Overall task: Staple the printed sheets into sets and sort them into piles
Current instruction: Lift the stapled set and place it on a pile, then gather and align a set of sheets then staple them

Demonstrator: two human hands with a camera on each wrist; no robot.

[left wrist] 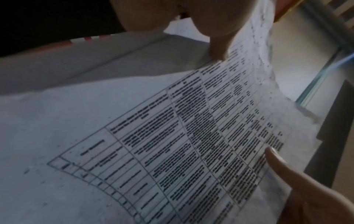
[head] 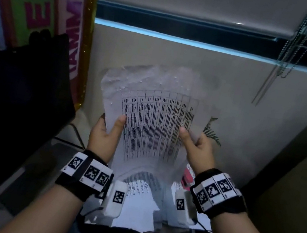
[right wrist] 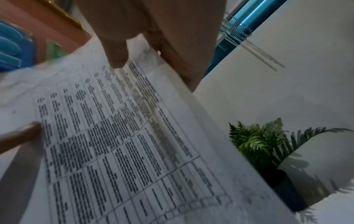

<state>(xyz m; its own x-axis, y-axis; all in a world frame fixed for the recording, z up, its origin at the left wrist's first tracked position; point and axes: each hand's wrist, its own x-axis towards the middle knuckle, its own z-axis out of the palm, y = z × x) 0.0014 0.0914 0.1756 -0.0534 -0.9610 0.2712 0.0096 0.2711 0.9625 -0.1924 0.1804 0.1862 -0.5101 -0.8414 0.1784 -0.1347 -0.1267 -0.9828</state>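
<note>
While both my thumbs pressed its printed face, my left hand (head: 104, 134) and right hand (head: 198, 149) pinched the sheet (head: 153, 124) above the paper pile (head: 137, 206).

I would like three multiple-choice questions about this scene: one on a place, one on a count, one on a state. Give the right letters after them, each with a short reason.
1. Where is the potted fern?
A. right of the held sheets
B. left of the held sheets
C. on top of the held sheets

2. How many hands hold the printed sheets?
A. none
B. one
C. two

3. How are the printed sheets?
A. flat on the table
B. lifted in the air
C. rolled into a tube

Answers:
1 A, its fronds show past the sheets' right edge, by the right hand.
2 C, the left hand and the right hand each pinch a side edge.
3 B, both hands hold them up above other papers.
</note>
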